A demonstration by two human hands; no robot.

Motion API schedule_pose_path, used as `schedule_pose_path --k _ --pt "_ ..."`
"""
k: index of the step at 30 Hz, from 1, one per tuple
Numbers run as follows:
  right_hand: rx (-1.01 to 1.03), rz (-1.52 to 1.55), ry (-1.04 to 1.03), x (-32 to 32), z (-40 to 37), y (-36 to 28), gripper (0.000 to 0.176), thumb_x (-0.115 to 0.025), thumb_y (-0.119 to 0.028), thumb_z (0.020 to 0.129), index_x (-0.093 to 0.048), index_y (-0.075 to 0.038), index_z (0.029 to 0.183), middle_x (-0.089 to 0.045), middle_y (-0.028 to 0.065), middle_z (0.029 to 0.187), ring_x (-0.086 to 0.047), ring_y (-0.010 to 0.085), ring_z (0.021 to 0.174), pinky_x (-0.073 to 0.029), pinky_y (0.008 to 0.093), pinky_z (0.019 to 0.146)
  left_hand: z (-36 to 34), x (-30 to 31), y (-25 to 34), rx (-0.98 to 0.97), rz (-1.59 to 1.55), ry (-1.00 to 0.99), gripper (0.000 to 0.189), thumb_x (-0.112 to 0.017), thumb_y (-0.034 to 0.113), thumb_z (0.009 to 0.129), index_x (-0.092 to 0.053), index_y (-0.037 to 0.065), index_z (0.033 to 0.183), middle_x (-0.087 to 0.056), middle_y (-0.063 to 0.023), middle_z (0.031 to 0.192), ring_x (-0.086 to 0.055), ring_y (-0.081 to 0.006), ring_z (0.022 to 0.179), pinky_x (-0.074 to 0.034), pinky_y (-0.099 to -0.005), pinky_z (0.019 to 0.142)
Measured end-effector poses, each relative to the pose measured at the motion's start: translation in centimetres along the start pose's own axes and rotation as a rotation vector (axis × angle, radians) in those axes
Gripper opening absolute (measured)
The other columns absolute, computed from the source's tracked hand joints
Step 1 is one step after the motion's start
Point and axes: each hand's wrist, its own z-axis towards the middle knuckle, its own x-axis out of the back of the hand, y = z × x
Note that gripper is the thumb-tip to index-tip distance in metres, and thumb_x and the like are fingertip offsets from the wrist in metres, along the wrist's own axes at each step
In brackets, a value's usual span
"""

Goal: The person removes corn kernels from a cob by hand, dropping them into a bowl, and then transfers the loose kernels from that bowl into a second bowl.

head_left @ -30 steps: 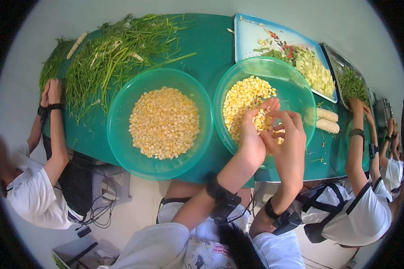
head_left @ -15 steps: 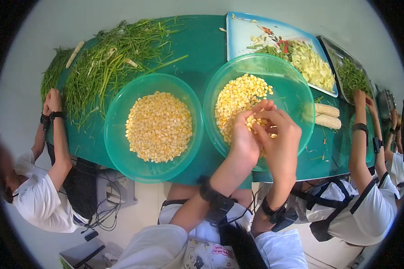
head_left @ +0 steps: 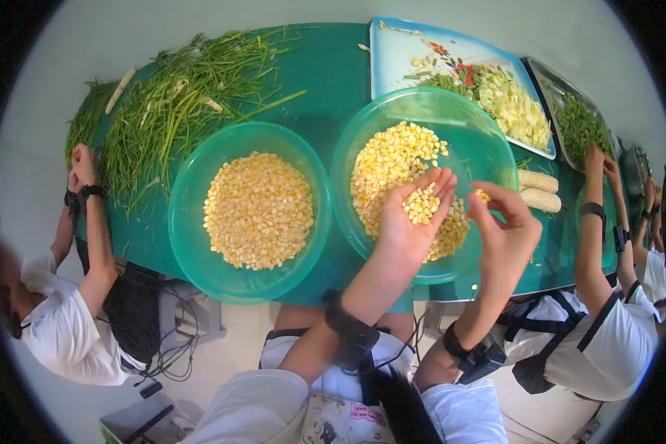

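Note:
My left hand (head_left: 405,243) is turned palm up over the right green bowl (head_left: 500,140), cupping a small heap of corn kernels (head_left: 421,204). Just to its right, at the bowl's rim, my right hand (head_left: 512,231) pinches a corn kernel (head_left: 482,195) between thumb and fingertips. Loose yellow kernels (head_left: 392,152) lie along the left side and bottom of this bowl, partly hidden by my left hand. Beside it stands a left green bowl (head_left: 181,214) with a wide layer of kernels (head_left: 259,211). A small pale bit (head_left: 474,287) shows below my right hand, near the table edge.
Bare corn cobs (head_left: 540,200) lie right of the bowls. Behind is a white-and-blue tray (head_left: 399,55) with chopped vegetables; a metal tray (head_left: 544,74) holds greens. Long green stalks (head_left: 192,103) cover the table's left. Other people's hands (head_left: 85,164) work at both sides.
My hands have moved apart. The right one has shifted right with a kernel in its pinch, and the left palm has opened out, showing the kernels in it.

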Motion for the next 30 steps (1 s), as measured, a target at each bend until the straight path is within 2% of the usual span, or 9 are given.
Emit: schedule_pose_path --k 9,13,16,18,19,20,24,27,30 --pt "0.239 0.223 0.138 -1.2 2.7 -6.9 0.016 -0.069 0.001 0.076 -0.067 0.002 0.092 -0.064 0.0042 0.085 -0.059 0.009 0.073 -0.053 0.0222 0.061 -0.4 -0.6 -0.7 -0.002 0.025 -0.001 0.03 -0.035 0.012 0.092 -0.049 -0.008 0.11 -0.052 -0.02 0.118 -0.049 -0.0289 0.117 -0.039 -0.0395 0.104" --pt "0.314 0.124 -0.468 -6.6 1.0 -11.3 0.027 -0.066 0.0 0.074 -0.068 -0.005 0.1 -0.066 0.0059 0.09 -0.062 0.0126 0.075 -0.051 0.0263 0.068 -0.6 -0.3 -0.9 0.033 -0.011 -0.05 0.034 -0.034 0.014 0.094 -0.043 -0.01 0.116 -0.046 -0.0218 0.123 -0.042 -0.0316 0.123 -0.037 -0.0413 0.106" --pt "0.65 -0.019 -0.43 -8.4 0.0 -10.0 0.026 -0.062 0.002 0.075 -0.067 -0.004 0.1 -0.066 0.0075 0.09 -0.062 0.0136 0.077 -0.051 0.0277 0.069 0.4 0.1 -0.6 0.021 -0.106 -0.031 0.038 -0.033 0.018 0.096 -0.039 -0.012 0.119 -0.043 -0.0241 0.125 -0.039 -0.0337 0.124 -0.032 -0.0409 0.108" --pt "0.493 -0.042 -0.405 -7.1 -0.3 -8.6 0.025 -0.061 0.002 0.075 -0.066 -0.003 0.099 -0.066 0.008 0.089 -0.062 0.0141 0.078 -0.051 0.0275 0.07 1.4 2.6 -0.8 0.238 -0.488 -0.841 0.04 -0.034 0.024 0.097 -0.04 -0.009 0.121 -0.041 -0.0215 0.128 -0.039 -0.0294 0.125 -0.031 -0.0402 0.109" --pt "0.325 -0.069 -0.375 -6.0 -0.2 -7.8 0.024 -0.061 0.003 0.075 -0.065 -0.001 0.099 -0.066 0.0085 0.088 -0.062 0.0145 0.078 -0.05 0.0272 0.071 -0.2 1.3 -0.2 -0.012 0.025 -0.496 0.046 -0.039 0.032 0.096 -0.04 -0.005 0.122 -0.04 -0.0155 0.131 -0.041 -0.0237 0.124 -0.034 -0.0387 0.107" --pt "0.279 -0.079 -0.323 -4.9 -0.1 -7.0 0.023 -0.061 0.003 0.075 -0.064 0.0 0.098 -0.066 0.0085 0.088 -0.062 0.0147 0.078 -0.05 0.0268 0.072 -1.1 -0.7 -0.5 -0.086 0.188 -0.007 0.043 -0.035 0.03 0.096 -0.042 -0.002 0.123 -0.049 -0.0092 0.119 -0.048 -0.0165 0.113 -0.038 -0.035 0.102" --pt "0.128 -0.025 -0.099 -1.6 0.3 -2.5 0.014 -0.06 0.005 0.076 -0.063 0.001 0.09 -0.064 0.0126 0.081 -0.062 0.0165 0.069 -0.05 0.0281 0.065 -0.9 -1.1 -0.1 -0.08 0.117 0.091 0.035 -0.032 0.019 0.094 -0.051 -0.004 0.112 -0.053 -0.0125 0.116 -0.052 -0.0206 0.111 -0.044 -0.0329 0.098" --pt "0.011 -0.12 -0.03 -0.3 0.0 -0.3 0.012 -0.06 0.005 0.077 -0.063 0.001 0.088 -0.065 0.012 0.078 -0.062 0.016 0.068 -0.05 0.0283 0.065 -0.2 -0.6 0.1 -0.136 -0.006 -0.038 0.036 -0.031 0.014 0.093 -0.05 -0.008 0.116 -0.05 -0.0178 0.125 -0.048 -0.0244 0.119 -0.038 -0.0342 0.104" --pt "0.054 -0.181 -0.114 -0.2 -0.5 -0.4 0.016 -0.062 0.003 0.075 -0.063 0.001 0.091 -0.065 0.0132 0.084 -0.062 0.0176 0.071 -0.05 0.0298 0.065 -0.1 -0.3 0.2 -0.134 -0.007 -0.092 0.037 -0.032 0.016 0.093 -0.05 -0.006 0.118 -0.05 -0.0158 0.127 -0.049 -0.0223 0.118 -0.037 -0.0355 0.104"
